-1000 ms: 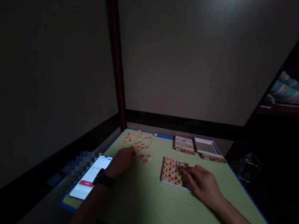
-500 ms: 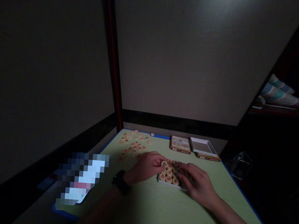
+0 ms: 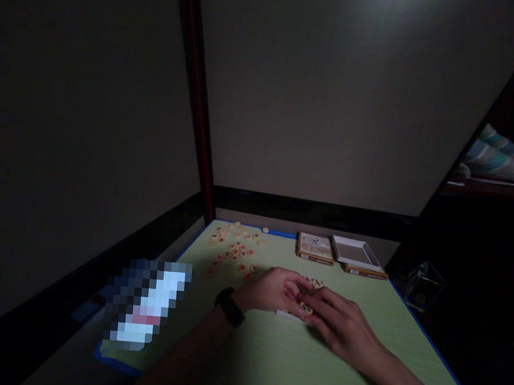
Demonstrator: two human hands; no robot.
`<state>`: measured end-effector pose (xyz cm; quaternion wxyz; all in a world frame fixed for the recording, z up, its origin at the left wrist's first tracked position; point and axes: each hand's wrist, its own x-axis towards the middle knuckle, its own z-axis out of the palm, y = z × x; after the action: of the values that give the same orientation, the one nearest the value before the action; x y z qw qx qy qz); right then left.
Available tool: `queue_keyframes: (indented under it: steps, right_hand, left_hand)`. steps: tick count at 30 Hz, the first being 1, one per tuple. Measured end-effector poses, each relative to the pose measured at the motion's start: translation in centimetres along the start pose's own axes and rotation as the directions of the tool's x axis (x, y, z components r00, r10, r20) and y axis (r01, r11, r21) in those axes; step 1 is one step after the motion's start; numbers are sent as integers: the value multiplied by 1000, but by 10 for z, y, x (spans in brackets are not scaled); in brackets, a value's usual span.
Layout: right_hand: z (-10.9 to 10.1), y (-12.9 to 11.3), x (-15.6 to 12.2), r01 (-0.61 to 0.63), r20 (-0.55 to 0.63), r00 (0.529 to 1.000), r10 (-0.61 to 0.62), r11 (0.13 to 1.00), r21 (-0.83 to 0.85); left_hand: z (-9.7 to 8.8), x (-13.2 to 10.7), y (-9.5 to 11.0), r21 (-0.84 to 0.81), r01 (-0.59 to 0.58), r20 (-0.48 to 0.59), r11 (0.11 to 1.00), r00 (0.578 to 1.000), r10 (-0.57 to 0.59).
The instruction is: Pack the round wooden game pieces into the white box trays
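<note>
Over a shallow white tray (image 3: pixel 289 316) of Chinese chess pieces, my two hands come together. One round wooden Chinese chess piece (image 3: pixel 306 308) with a dark character shows between their fingertips. My left hand (image 3: pixel 271 288), with a dark watch (image 3: pixel 230 306) on its wrist, is closed at the piece and covers much of the tray. From the other side, my right hand (image 3: pixel 345 321) has its thumb and fingers around the same piece. Several pieces (image 3: pixel 314 282) peek out behind the fingers. How each fingertip touches is partly hidden.
Loose pieces (image 3: pixel 235 251) lie scattered at the back left of the green table (image 3: pixel 244 357). Two flat boxes (image 3: pixel 316 247) sit at the back right, with an empty white tray (image 3: pixel 354 252) on one. A blurred-out bright screen (image 3: pixel 154 309) is at left. Walls border the table.
My left hand has moved right across the tray and now meets my right hand, covering the rows of pieces that showed before. The view has shifted slightly.
</note>
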<state>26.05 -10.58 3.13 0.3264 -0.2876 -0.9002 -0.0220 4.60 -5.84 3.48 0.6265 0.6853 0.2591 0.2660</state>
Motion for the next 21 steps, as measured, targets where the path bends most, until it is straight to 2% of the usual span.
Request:
queue_keyframes:
  steps: [3,4,6,8,10,11,12,13,15,17,19,21]
  right_hand:
    - [-1,-3,1,5,-25,1000,-6,999,-32]
    - [-1,-3,1,-5,-36,999,4,999,-42]
    - [-1,-2,1,-37,-56,998,34,998,-46]
    - [-1,0,1,-74,-73,995,71,996,-42]
    - [0,2,0,-101,-95,991,96,994,-43]
    - [0,3,-1,-108,-107,989,103,993,-46]
    - [0,5,-1,-111,-119,987,105,992,-53]
    - [1,6,-2,-112,-127,987,103,992,-60]
    - [2,7,-2,-106,-132,987,96,992,-72]
    - [3,7,-2,-95,-128,988,85,993,-76]
    - [3,7,-1,-82,-133,989,71,994,-78]
    - [3,7,0,-84,-148,986,72,993,-77]
  left_hand:
    - [-15,-3,8,136,-7,-61,991,998,16]
    - [-26,-5,13,220,-6,-133,976,991,36]
    - [-54,-11,23,444,60,-342,894,934,107]
    - [-88,-23,32,651,276,-539,707,824,174]
    - [-120,-37,38,718,548,-670,428,711,213]
    - [-132,-44,39,699,646,-710,307,679,189]
    - [-142,-51,40,675,705,-736,218,666,125]
    - [-148,-56,39,664,722,-745,193,660,95]
    - [-150,-61,36,690,702,-719,175,692,62]
    - [-141,-59,30,776,600,-618,196,785,42]
    - [-128,-52,23,859,449,-472,247,881,39]
    - [-115,-43,15,900,316,-356,300,930,89]
